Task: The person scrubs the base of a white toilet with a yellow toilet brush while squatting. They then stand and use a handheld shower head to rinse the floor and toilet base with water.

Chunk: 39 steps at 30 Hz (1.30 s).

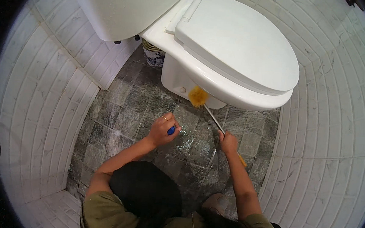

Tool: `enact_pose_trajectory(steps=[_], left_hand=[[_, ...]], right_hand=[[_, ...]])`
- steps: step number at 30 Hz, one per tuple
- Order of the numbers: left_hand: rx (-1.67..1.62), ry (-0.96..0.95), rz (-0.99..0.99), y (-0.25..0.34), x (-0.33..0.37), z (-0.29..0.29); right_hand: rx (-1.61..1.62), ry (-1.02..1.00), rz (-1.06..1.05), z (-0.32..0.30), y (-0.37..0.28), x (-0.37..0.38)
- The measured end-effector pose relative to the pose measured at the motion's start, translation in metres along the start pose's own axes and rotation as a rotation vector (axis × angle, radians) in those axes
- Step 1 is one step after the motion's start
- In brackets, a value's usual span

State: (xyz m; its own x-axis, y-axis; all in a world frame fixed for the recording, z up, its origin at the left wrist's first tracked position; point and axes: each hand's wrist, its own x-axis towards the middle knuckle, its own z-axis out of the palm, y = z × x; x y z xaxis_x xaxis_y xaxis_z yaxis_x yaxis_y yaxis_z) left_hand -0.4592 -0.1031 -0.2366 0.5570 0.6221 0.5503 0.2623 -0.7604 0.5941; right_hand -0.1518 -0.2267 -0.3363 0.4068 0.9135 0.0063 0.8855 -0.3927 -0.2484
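Brush [213, 117]: yellow bristles [197, 96], silver shaft [217, 124] | right grip [228, 142]: closed round shaft | left grip [163, 129]: curled round blue object [171, 130]

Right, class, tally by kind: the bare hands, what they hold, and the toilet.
Bare hands (left hand, right hand): 2
Yellow-bristled brush with silvery rod: 1
Blue object, mostly hidden: 1
White toilet, lid down: 1
Total: 5

White marbled walls [330, 138], grey tiled floor [124, 96].
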Motion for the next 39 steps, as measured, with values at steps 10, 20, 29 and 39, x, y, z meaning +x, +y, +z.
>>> enact_pose_trajectory(steps=[10,20,29,39], left_hand=[[-0.008,-0.014,-0.034,-0.001,-0.009,-0.003],[-0.007,0.016,-0.026,-0.004,-0.012,0.001],[-0.008,0.016,-0.016,0.0,-0.008,0.0],[-0.019,0.01,-0.019,0.002,-0.006,0.001]], right_hand=[[0.028,-0.108,0.072,-0.023,0.005,-0.006],[0.04,-0.071,0.144,-0.014,0.007,-0.02],[0.056,-0.062,0.223,-0.013,0.012,-0.034],[0.101,-0.011,0.234,0.001,0.008,-0.049]])
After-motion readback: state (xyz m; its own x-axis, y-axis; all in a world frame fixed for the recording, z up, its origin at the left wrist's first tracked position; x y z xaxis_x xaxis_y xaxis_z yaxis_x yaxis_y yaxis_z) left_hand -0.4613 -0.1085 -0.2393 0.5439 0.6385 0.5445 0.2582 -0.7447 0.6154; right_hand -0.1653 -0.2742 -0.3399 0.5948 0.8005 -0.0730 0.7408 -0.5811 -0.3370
